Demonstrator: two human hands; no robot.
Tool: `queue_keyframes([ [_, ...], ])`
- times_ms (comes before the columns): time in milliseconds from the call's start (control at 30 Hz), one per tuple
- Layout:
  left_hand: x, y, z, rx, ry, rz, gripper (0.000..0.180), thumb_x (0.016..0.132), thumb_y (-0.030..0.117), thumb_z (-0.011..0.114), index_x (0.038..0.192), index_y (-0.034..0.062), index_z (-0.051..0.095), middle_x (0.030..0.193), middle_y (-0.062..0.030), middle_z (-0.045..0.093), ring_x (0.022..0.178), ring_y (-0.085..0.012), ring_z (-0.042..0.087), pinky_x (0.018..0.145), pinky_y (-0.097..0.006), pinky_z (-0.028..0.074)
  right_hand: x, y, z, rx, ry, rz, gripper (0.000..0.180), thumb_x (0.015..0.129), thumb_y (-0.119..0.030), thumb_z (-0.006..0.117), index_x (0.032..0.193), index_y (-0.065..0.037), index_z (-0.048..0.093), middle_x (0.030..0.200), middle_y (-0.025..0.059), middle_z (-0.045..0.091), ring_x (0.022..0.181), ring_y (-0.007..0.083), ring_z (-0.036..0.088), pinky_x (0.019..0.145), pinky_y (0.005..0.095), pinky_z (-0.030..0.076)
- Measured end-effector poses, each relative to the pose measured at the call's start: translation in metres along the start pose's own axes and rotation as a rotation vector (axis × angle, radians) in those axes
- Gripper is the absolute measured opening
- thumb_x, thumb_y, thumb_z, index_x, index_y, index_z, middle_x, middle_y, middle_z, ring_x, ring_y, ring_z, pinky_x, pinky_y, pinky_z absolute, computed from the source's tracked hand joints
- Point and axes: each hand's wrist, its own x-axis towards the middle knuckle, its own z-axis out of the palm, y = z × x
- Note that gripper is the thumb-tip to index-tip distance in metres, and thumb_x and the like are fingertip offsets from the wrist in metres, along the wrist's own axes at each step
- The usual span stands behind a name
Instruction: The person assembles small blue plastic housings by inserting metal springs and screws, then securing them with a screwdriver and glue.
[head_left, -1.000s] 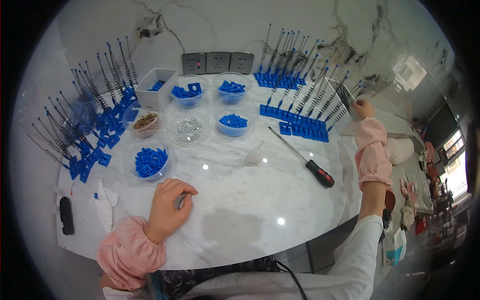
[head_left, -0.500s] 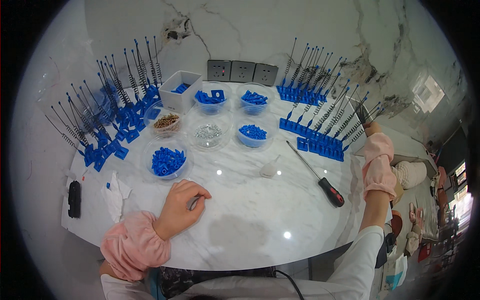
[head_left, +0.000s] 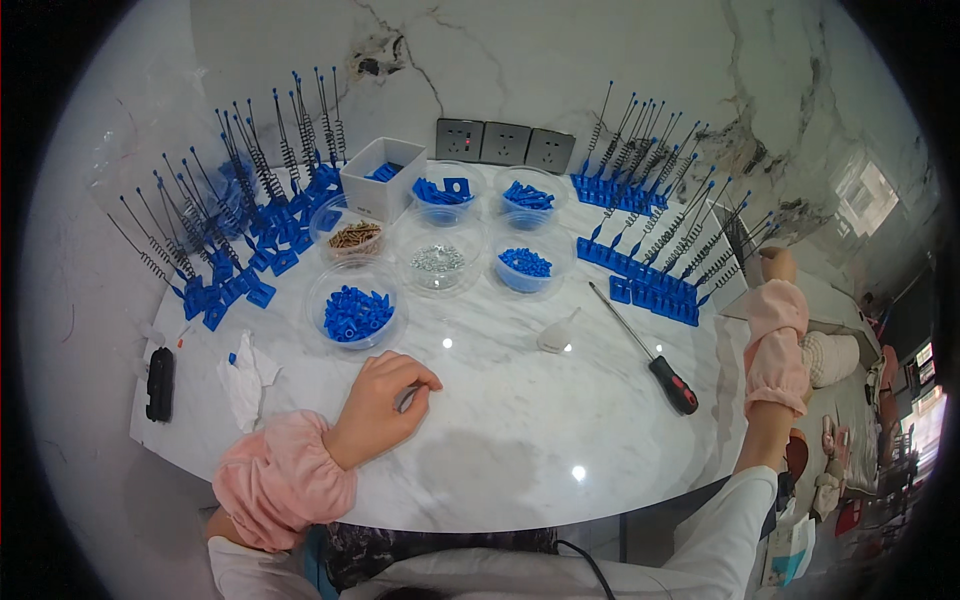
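Observation:
My left hand (head_left: pixel 383 405) rests on the marble table, fingers curled, thumb and index tip meeting in a loop. Whether anything small sits in that pinch cannot be made out. Near it stands a round clear tub of blue plastic pieces (head_left: pixel 357 314). At the table's right edge my right hand (head_left: pixel 779 264) reaches beside a white box (head_left: pixel 733 289) with dark contents; its fingers are hidden. Close by, several upright black spring rods with blue tips (head_left: pixel 688 240) stand in blue bases (head_left: pixel 655 292).
More spring rods on blue bases (head_left: pixel 235 285) crowd the left. Tubs hold brass-coloured screws (head_left: pixel 355 236), small silvery parts (head_left: pixel 437 259) and blue parts (head_left: pixel 525 263). A screwdriver (head_left: pixel 673 385), a small translucent piece (head_left: pixel 553 338), a tissue (head_left: pixel 246 385) and a black object (head_left: pixel 159 384) lie about.
The whole view has shifted a little, moving the table things rightward in it. My right hand has moved slightly outward and down along the white box. My left hand keeps its curled pose.

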Motion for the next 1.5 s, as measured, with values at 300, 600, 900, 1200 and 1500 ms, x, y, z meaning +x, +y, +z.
queue_keyframes([
  [300, 0.000, -0.002, 0.004, -0.027, 0.003, 0.019, 0.009, 0.078, 0.000, 0.063, 0.084, 0.0065, 0.065, 0.083, -0.0058, 0.065, 0.084, -0.0251, 0.060, 0.079, -0.035, 0.043, -0.031, 0.082, -0.012, 1.009, 0.351, 0.182, 0.028, 0.096, -0.011, 0.058, 0.122, -0.002, 0.064, 0.113, 0.0090, 0.068, 0.085, 0.0188, 0.069, 0.079, 0.0303, 0.054],
  [600, 0.006, 0.063, -0.044, -0.903, -0.087, -0.180, 0.043, 0.081, 0.001, 0.059, 0.123, -0.0039, 0.055, 0.080, -0.0055, 0.060, 0.076, -0.0103, 0.057, 0.069, -0.024, 0.041, -0.198, -0.142, -0.097, 1.661, 0.094, -0.048, 0.024, 0.098, -0.009, 0.058, 0.121, -0.001, 0.059, 0.113, 0.0046, 0.060, 0.085, 0.0138, 0.063, 0.080, 0.0259, 0.049],
  [900, 0.010, 0.151, -0.108, -1.375, -0.701, 0.534, 0.024, 0.085, 0.012, 0.062, 0.101, -0.0052, 0.057, 0.069, -0.0161, 0.060, 0.052, -0.0246, 0.052, 0.047, -0.035, 0.038, -0.317, -0.266, -0.108, 1.621, -0.549, -0.241, 0.014, 0.094, 0.000, 0.053, 0.108, 0.001, 0.053, 0.099, 0.0070, 0.057, 0.084, 0.0213, 0.068, 0.084, 0.0320, 0.048],
  [1200, -0.029, 0.167, -0.104, -1.075, -1.235, 0.747, 0.054, 0.092, 0.028, 0.061, 0.141, 0.0193, 0.041, 0.096, -0.0116, 0.069, 0.082, -0.0183, 0.066, 0.058, -0.030, 0.049, -0.331, -0.271, -0.094, 1.205, -0.320, -0.736, 0.018, 0.078, 0.010, 0.063, 0.094, 0.002, 0.064, 0.089, 0.0140, 0.064, 0.082, 0.0273, 0.065, 0.072, 0.0306, 0.049],
  [1500, 0.092, 0.102, -0.073, 0.129, -0.430, 0.165, 0.021, 0.085, 0.017, 0.069, 0.101, 0.0039, 0.070, 0.079, -0.0099, 0.067, 0.066, -0.0208, 0.062, 0.060, -0.031, 0.048, -0.330, -0.260, -0.077, 0.911, -0.182, -0.936, 0.017, 0.075, 0.003, 0.065, 0.089, -0.005, 0.062, 0.086, 0.0077, 0.060, 0.080, 0.0282, 0.057, 0.067, 0.0378, 0.044],
])
